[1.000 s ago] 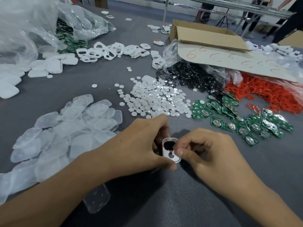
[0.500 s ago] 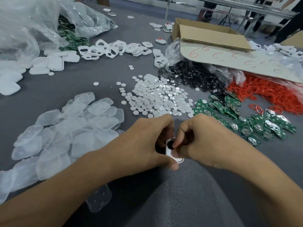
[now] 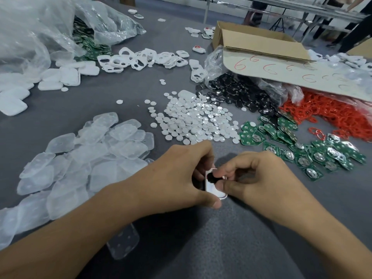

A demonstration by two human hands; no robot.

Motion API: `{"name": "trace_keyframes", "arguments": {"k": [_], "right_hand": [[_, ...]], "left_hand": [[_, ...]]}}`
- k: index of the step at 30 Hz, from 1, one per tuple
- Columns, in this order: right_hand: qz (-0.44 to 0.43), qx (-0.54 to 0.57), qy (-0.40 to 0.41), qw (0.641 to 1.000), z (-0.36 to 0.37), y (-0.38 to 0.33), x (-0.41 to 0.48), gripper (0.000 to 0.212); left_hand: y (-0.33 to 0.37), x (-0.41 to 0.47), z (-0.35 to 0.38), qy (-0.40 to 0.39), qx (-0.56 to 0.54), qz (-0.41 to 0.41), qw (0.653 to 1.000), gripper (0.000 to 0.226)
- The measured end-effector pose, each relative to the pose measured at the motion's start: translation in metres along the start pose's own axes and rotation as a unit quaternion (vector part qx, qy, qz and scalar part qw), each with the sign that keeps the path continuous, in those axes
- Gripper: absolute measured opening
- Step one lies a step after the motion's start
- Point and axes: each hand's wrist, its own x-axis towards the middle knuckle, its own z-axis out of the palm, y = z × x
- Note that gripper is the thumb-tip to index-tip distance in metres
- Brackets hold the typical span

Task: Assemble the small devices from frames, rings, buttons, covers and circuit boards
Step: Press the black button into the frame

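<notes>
"Between the fingers point(image 3: 223, 170) of both hands, what is held?" asks the trainee.

"1 white frame point(image 3: 211, 187)," the instructor replies. "The left hand point(image 3: 177, 178) grips it by its edges, with the thumb at the lower end. The right hand point(image 3: 259, 178) pinches a black button point(image 3: 211, 176) at the upper opening, fingers narrow and curled. Whether the frame touches the desk point(image 3: 221, 244) cannot be told."

"What could go wrong from here?"

"Judged from the grip, 3 faults are possible. 1: the button enters tilted and jams, caused by pressure on 1 edge only. 2: the button slips from the pinch and is lost among loose parts, being small and smooth. 3: the frame looks thin, so a hard squeeze could flex it and narrow the opening. Full seating cannot be confirmed because the right fingers cover the button."

"And the surface and room?"

"The desk is grey and finely textured. Just beyond the fingers lie white round buttons point(image 3: 193, 121). Beyond and to the right are circuit boards point(image 3: 281, 133), loose black buttons point(image 3: 241, 95) and red rings point(image 3: 332, 113), with a cardboard box point(image 3: 261, 43) behind them. To the left are clear covers point(image 3: 90, 154). Far beyond on the left are spare frames point(image 3: 141, 59) and a plastic bag point(image 3: 30, 27). Other tables stand at the far end of the room."
</notes>
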Motion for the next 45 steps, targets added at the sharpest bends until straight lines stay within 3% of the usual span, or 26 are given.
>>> {"name": "trace_keyframes", "arguments": {"k": [6, 8, 10, 12, 16, 20, 22, 25, 27, 29, 31, 33, 39, 42, 45], "right_hand": [[-0.034, 0.014, 0.000, 0.999, -0.006, -0.001, -0.002, 0.016], [-0.038, 0.021, 0.047, 0.998, -0.024, 0.004, -0.006, 0.020], [-0.032, -0.071, 0.084, 0.993, -0.046, 0.017, -0.009, 0.032], [0.003, -0.186, 0.050, 0.981, -0.059, 0.032, -0.012, 0.055], [0.007, -0.231, 0.032, 0.972, -0.059, 0.054, -0.015, 0.046], [-0.030, -0.160, 0.085, 0.983, -0.052, 0.058, -0.016, 0.030], [-0.044, -0.095, 0.069, 0.992, -0.048, 0.057, -0.015, 0.029], [-0.079, 0.172, 0.025, 0.982, -0.038, 0.047, -0.016, 0.017], [-0.138, 0.270, 0.029, 0.952, -0.027, 0.042, -0.016, 0.009], [-0.210, 0.256, 0.069, 0.941, -0.016, 0.037, -0.017, 0.008], [-0.251, 0.211, 0.116, 0.938, -0.010, 0.037, -0.016, 0.011], [-0.250, 0.204, 0.143, 0.935, -0.009, 0.037, -0.016, 0.018], [-0.162, 0.346, 0.090, 0.920, -0.006, 0.034, -0.017, 0.035], [-0.152, 0.323, 0.131, 0.925, -0.005, 0.032, -0.017, 0.028], [-0.200, 0.229, 0.148, 0.941, -0.002, 0.030, -0.018, 0.036]], "left_hand": [[-0.001, -0.001, -0.001, -0.006, -0.007, -0.012, 1.000, 0.052], [-0.001, -0.002, -0.002, -0.010, -0.007, -0.014, 1.000, 0.052], [-0.001, -0.001, -0.001, -0.016, -0.002, -0.012, 1.000, 0.052], [-0.001, -0.002, -0.002, -0.015, 0.007, -0.009, 1.000, 0.051], [0.001, -0.003, -0.001, -0.002, 0.022, 0.008, 1.000, 0.051], [0.001, -0.003, 0.002, 0.000, 0.030, 0.020, 0.999, 0.057], [0.002, -0.004, 0.003, -0.002, 0.052, 0.018, 0.998, 0.063], [0.004, -0.004, 0.005, 0.042, 0.059, 0.026, 0.997, 0.066], [0.008, -0.004, 0.009, 0.074, -0.051, 0.019, 0.996, 0.060], [0.011, -0.004, 0.015, 0.055, -0.190, 0.005, 0.980, 0.052], [0.014, -0.005, 0.019, 0.051, -0.237, 0.008, 0.970, 0.049], [0.016, -0.004, 0.018, 0.069, -0.251, 0.016, 0.965, 0.045], [0.018, -0.004, 0.014, 0.108, -0.238, 0.032, 0.965, 0.036], [0.020, -0.005, 0.015, 0.112, -0.200, 0.025, 0.973, 0.035], [0.020, -0.004, 0.014, 0.096, -0.247, -0.003, 0.964, 0.034]]}}
